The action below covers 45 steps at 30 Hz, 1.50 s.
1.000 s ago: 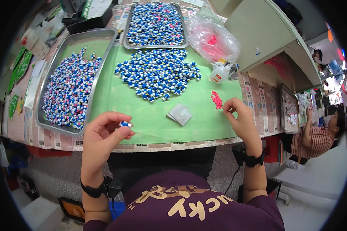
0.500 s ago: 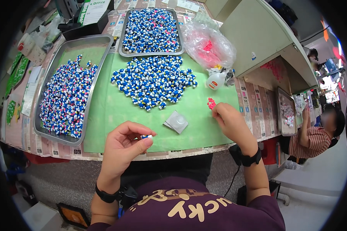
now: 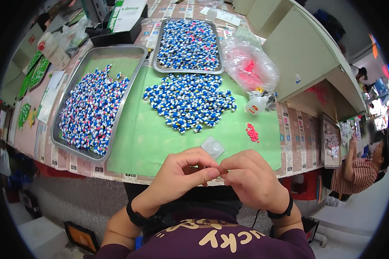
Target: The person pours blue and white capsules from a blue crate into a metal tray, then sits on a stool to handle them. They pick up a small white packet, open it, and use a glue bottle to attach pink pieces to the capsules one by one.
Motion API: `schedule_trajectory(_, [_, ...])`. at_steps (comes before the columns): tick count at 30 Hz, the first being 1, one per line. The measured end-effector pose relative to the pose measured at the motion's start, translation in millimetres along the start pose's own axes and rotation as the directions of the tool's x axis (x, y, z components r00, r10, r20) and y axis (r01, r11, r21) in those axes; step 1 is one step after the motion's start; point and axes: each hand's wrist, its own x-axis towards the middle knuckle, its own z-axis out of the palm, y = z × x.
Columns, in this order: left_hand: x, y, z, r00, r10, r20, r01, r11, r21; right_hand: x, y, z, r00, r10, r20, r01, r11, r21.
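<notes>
My left hand (image 3: pixel 183 172) and right hand (image 3: pixel 253 179) meet fingertip to fingertip at the table's near edge, pinched shut on a piece too small and hidden to identify. One steel tray (image 3: pixel 73 86) holds blue-white-pink pieces; a loose blue-white pile (image 3: pixel 190 101) and few pink bits (image 3: pixel 252 133) wait on the green mat (image 3: pixel 138 138), so I judge much remains.

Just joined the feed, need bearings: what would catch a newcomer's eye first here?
The heap of blue-and-white pieces at the middle of the green mat, flanked by two steel trays filled with similar pieces. Nearer the camera, the left hand and right hand meet fingertip to fingertip at the table edge.
</notes>
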Motion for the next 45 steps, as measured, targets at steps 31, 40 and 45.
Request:
schedule_trajectory(31, [-1, 0, -1, 0.988, 0.102, -0.116, -0.095, 0.993, 0.07, 10, 14, 20, 0.993, -0.049, -0.105, 0.06, 0.992, 0.111])
schedule_trajectory(40, [-5, 0, -6, 0.972, 0.126, -0.197, -0.104, 0.988, 0.117, 19, 28, -4, 0.948, 0.311, 0.069, -0.316, 0.946, 0.071])
schedule_trajectory(45, [-13, 1, -19, 0.945, 0.114, -0.305, -0.11, 0.993, 0.03, 19, 49, 4, 0.891, 0.385, 0.242, -0.38, 0.923, -0.069])
